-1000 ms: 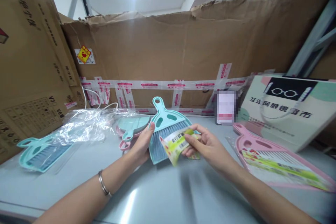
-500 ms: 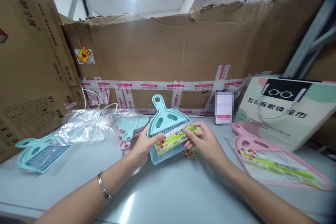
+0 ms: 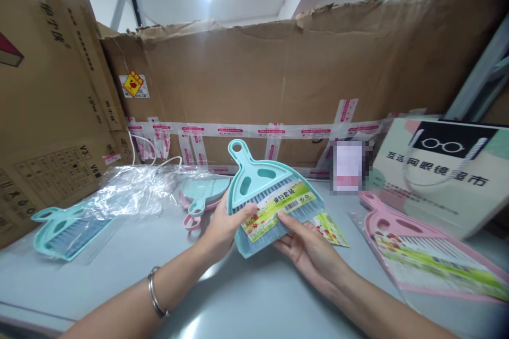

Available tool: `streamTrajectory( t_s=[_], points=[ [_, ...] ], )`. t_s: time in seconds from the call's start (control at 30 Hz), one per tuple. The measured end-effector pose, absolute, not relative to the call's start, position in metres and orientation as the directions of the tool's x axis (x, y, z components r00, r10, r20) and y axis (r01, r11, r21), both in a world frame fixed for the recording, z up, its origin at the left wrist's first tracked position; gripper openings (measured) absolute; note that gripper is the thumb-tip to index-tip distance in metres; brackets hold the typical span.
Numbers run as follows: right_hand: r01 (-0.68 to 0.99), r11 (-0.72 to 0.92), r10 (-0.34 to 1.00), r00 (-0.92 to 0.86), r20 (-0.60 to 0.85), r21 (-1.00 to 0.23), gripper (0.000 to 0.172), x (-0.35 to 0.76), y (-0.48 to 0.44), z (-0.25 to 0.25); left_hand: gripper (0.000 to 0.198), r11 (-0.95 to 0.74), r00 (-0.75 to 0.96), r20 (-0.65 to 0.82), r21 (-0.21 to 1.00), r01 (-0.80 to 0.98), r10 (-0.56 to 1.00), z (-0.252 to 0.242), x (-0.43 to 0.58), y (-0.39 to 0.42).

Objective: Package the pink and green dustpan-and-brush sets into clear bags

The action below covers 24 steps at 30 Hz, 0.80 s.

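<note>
A turquoise dustpan (image 3: 260, 172) with a small brush (image 3: 262, 238) nested in it is held up over the table, handle pointing away. My left hand (image 3: 222, 230) grips its left edge, thumb pressing the left end of a green-and-yellow printed label card (image 3: 278, 209). That card lies across the brush's blue-grey bristles. On the lower right, my right hand (image 3: 312, 254) is closed at the edge, its thumb on the card's lower border and its fingers partly hidden underneath. Behind that hand, more printed card (image 3: 334, 229) rests on the table.
Left on the table is a bagged turquoise dustpan set (image 3: 66, 233) beside crumpled clear plastic (image 3: 135, 193). Turquoise and pink dustpans (image 3: 207, 190) lie stacked behind my left hand. At right are a bagged pink dustpan set (image 3: 417, 243), a paper bag (image 3: 441, 180) and a pixelated upright item (image 3: 348, 167). Cardboard (image 3: 238, 79) walls the back.
My right hand has slid from the label card's right end to its lower edge. The card now lies flatter over the bristles, and the dustpan has come slightly right and nearer.
</note>
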State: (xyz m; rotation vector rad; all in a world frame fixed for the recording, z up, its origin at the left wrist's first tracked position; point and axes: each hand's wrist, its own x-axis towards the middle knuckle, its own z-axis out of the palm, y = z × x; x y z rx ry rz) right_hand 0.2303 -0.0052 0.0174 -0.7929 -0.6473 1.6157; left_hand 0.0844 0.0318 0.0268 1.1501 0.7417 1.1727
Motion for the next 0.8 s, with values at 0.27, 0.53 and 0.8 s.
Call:
streamTrajectory(
  t_s=[0.27, 0.53, 0.8],
  points=[
    [-0.633, -0.126, 0.987, -0.002, -0.162, -0.763, 0.027, 0.236, -0.003, 0.016, 0.035, -0.322, -0.012, 0.546, 0.512, 0.796, 0.838, 0.070, 0.006, 0.083],
    [-0.618, -0.167, 0.980, -0.022, -0.195, -0.768, 0.024, 0.234, -0.006, 0.013, 0.039, 0.106, -0.038, 0.361, -0.170, 0.980, 0.932, 0.052, -0.030, 0.109],
    [-0.597, -0.192, 0.974, -0.017, -0.227, -0.779, 0.031, 0.232, -0.009, 0.013, 0.036, 0.165, -0.110, 0.264, -0.197, 0.966, 0.958, 0.049, -0.031, 0.117]
  ],
)
